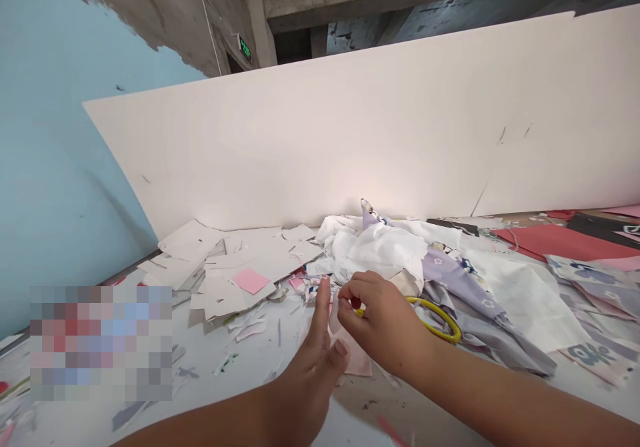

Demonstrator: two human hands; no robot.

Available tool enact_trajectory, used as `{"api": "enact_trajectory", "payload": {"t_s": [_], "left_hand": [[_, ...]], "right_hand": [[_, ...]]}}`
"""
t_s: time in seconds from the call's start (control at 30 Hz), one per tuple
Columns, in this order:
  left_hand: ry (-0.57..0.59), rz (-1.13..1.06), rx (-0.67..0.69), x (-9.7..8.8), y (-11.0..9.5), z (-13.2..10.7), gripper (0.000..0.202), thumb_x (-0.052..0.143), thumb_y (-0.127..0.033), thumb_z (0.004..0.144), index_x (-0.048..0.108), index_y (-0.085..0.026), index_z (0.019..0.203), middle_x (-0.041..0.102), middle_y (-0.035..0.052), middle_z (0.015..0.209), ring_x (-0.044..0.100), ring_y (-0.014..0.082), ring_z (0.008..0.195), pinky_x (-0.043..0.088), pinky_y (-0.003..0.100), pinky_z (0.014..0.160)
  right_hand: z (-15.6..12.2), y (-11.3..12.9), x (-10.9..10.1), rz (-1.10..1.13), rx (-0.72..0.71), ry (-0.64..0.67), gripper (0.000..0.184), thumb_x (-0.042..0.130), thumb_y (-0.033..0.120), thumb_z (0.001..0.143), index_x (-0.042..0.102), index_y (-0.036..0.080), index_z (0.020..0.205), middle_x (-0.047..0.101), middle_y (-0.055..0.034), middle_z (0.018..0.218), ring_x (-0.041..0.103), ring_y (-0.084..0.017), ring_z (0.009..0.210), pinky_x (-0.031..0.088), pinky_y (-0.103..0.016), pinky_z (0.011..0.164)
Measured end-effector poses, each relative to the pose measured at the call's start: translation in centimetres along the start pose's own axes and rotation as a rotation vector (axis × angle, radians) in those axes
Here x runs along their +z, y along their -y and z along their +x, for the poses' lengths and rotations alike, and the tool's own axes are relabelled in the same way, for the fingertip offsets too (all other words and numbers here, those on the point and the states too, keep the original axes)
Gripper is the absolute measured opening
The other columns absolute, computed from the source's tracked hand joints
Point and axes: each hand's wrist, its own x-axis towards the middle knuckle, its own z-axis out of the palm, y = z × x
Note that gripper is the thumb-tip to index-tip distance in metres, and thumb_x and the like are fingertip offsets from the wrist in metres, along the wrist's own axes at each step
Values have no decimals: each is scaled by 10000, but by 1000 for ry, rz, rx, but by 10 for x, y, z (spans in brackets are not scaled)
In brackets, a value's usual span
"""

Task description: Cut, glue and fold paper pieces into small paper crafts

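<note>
Nearest the camera, the left hand (313,367) is held open, fingers straight and close together, thumb spread. Nothing is gripped by it; its fingertips are laid on or just above a pale pink piece (357,360) lying flat on the table (250,380). Just beside it, the right hand (380,323) is curled shut, thumb pressed against forefinger. What seem to be yellow-handled scissors (443,319) are held in it, with one loop showing beyond the knuckles. A small red spot is seen at the pinch, and it cannot be told what it is.

The work is judged to be partly done. The table around the hands is strewn with small offcuts (250,330), and flat white pieces (230,263) with a pink square (251,280) on top are stacked to the left. A heap of white and lilac cloth (400,247) is piled just beyond the hands and looks largely uncut, so much appears to be left. No cut can be made out in the pink piece.

The blades are hidden by the right hand, and part of the pink piece is covered by both hands. A patch at lower left is blurred out. Further right, red and dark sheets (560,240) are cut off by the frame edge. Behind everything a long white board (375,133) is leaned, and the back of the table is concealed by it.
</note>
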Motion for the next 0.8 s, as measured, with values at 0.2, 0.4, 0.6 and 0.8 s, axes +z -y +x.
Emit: {"api": "enact_trajectory", "payload": {"t_s": [0.2, 0.4, 0.6, 0.8], "left_hand": [[-285, -47, -29, -7, 3, 18, 563, 478, -417, 832, 307, -304, 1356, 196, 4, 1485, 112, 195, 1363, 161, 304, 1074], [-210, 407, 73, -43, 0, 45, 378, 516, -324, 798, 494, -225, 1162, 579, 56, 968, 531, 185, 902, 408, 282, 789], [87, 945, 60, -56, 2, 53, 344, 406, -233, 802, 549, -228, 1115, 610, 15, 871, 536, 160, 792, 408, 286, 737], [114, 1055, 53, -55, 15, 53, 422, 400, -206, 778, 515, -240, 1183, 596, 30, 930, 538, 162, 800, 429, 281, 729]], "right_hand": [[3, 1, -17, -78, -11, 164, 177, 488, 140, 713, 541, 205, 557, 577, 4, 642, 506, -122, 518, 307, -227, 448], [-8, -5, -30, -263, -90, 474, 191, 488, 93, 650, 501, 211, 501, 523, 27, 482, 366, -93, 365, 203, -216, 359], [-8, -7, -26, -413, -197, 646, 164, 458, 114, 700, 548, 220, 612, 584, 22, 554, 477, -117, 435, 214, -201, 382], [-9, 1, -22, -480, -344, 574, 158, 456, 121, 731, 558, 211, 650, 628, -3, 618, 535, -136, 470, 176, -229, 401]]}}
